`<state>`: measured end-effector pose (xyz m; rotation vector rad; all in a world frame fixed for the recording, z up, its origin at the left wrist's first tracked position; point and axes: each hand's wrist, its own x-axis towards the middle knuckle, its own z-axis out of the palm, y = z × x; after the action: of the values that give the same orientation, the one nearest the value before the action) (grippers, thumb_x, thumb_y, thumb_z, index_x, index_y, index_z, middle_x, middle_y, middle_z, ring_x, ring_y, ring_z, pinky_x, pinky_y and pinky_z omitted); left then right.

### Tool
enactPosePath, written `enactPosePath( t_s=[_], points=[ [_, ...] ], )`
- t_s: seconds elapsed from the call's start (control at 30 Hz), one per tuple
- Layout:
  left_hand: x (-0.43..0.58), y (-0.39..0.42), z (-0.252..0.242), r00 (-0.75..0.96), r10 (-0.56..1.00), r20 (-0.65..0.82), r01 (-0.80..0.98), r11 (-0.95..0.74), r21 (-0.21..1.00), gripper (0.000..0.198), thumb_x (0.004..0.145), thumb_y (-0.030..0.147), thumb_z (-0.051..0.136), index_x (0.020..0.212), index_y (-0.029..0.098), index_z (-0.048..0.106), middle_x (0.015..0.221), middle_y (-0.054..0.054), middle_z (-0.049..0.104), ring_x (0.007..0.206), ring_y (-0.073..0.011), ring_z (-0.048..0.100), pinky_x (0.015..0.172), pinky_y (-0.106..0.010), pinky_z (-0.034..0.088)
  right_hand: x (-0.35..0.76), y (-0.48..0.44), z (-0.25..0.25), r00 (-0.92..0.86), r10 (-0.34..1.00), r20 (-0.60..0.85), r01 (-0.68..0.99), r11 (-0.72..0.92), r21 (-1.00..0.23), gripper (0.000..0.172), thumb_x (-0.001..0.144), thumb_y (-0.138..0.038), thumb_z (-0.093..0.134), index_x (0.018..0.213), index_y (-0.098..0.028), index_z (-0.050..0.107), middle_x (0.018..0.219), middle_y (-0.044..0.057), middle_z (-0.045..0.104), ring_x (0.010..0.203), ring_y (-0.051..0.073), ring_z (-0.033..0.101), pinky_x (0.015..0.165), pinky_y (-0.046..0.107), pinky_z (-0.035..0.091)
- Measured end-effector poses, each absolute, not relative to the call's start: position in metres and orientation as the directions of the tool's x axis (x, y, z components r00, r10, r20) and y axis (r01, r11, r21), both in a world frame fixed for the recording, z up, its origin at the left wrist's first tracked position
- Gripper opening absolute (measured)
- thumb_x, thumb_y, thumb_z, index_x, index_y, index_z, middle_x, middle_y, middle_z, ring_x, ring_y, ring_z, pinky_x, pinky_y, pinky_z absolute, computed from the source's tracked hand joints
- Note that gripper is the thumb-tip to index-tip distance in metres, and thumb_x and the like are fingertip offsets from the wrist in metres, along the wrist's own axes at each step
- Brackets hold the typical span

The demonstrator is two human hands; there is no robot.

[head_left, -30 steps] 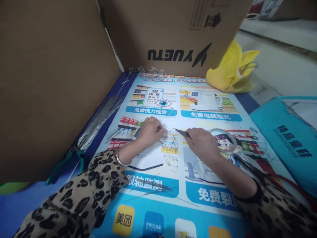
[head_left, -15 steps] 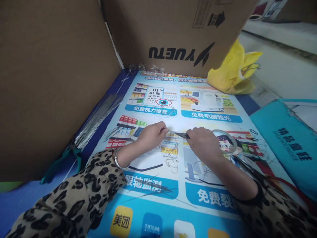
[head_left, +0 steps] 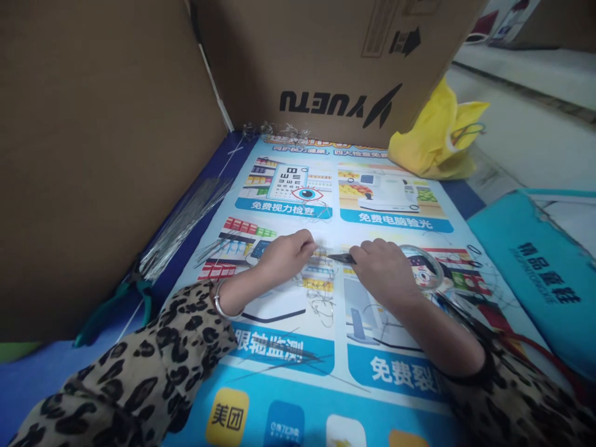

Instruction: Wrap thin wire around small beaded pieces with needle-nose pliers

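Note:
My left hand rests on the printed poster with its fingers pinched on a thin wire that I can barely make out. My right hand is closed round small dark pliers whose tip points left toward the left fingertips. The two hands almost meet at the middle of the poster. Bent wire pieces lie just in front of them. Both forearms wear leopard-print sleeves, and a silver bangle sits on the left wrist.
A bundle of straight wires and teal-handled pliers lie at the left by a cardboard wall. A "YUETU" carton stands behind, a yellow bag to its right. A magnifying glass and a teal pouch are at the right.
My left hand has shifted a little to the right, closing the gap to the pliers' tip. The right hand has hardly moved.

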<state>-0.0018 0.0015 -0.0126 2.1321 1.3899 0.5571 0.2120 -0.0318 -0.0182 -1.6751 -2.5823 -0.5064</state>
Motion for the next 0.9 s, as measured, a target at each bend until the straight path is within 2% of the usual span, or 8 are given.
enactPosePath(
  t_s=[0.27, 0.53, 0.7, 0.9],
  points=[
    [0.000, 0.001, -0.012, 0.428, 0.902, 0.060, 0.605, -0.335, 0.722, 0.018, 0.086, 0.033, 0.045, 0.083, 0.022, 0.059, 0.073, 0.001, 0.065, 0.065, -0.0135, 0.055, 0.059, -0.024, 0.039, 0.214, -0.027, -0.019, -0.305, 0.942, 0.139, 0.952, 0.298, 0.072, 0.019, 0.085, -0.027, 0.045, 0.083, -0.017, 0.061, 0.076, 0.006, 0.061, 0.073, 0.018, 0.050, 0.065, 0.029, 0.026],
    [0.002, -0.002, -0.016, 0.514, 0.857, 0.040, 0.465, -0.318, 0.826, 0.022, 0.078, 0.025, 0.054, 0.096, 0.021, 0.065, 0.077, 0.001, 0.066, 0.066, -0.0113, 0.056, 0.059, -0.022, 0.041, 0.215, -0.026, -0.018, -0.294, 0.947, 0.127, 0.956, 0.292, 0.034, 0.023, 0.087, -0.030, 0.043, 0.083, -0.017, 0.061, 0.076, 0.006, 0.061, 0.074, 0.018, 0.051, 0.065, 0.028, 0.027],
    [0.002, -0.003, -0.009, 0.527, 0.850, 0.004, 0.488, -0.307, 0.817, 0.023, 0.079, 0.021, 0.050, 0.092, 0.020, 0.069, 0.091, -0.002, 0.070, 0.077, -0.0138, 0.061, 0.070, -0.026, 0.045, 0.216, -0.027, -0.019, -0.297, 0.943, 0.154, 0.955, 0.296, 0.029, 0.025, 0.088, -0.029, 0.041, 0.080, -0.016, 0.061, 0.074, 0.006, 0.060, 0.072, 0.017, 0.050, 0.064, 0.028, 0.027],
    [0.004, -0.007, 0.001, 0.542, 0.840, -0.029, 0.502, -0.295, 0.813, 0.023, 0.079, 0.021, 0.048, 0.087, 0.019, 0.070, 0.093, -0.003, 0.070, 0.085, -0.0154, 0.062, 0.077, -0.026, 0.045, 0.215, -0.027, -0.021, -0.302, 0.938, 0.170, 0.953, 0.301, 0.027, 0.026, 0.088, -0.032, 0.043, 0.078, -0.016, 0.061, 0.073, 0.005, 0.060, 0.071, 0.017, 0.050, 0.064, 0.028, 0.027]
  ],
)
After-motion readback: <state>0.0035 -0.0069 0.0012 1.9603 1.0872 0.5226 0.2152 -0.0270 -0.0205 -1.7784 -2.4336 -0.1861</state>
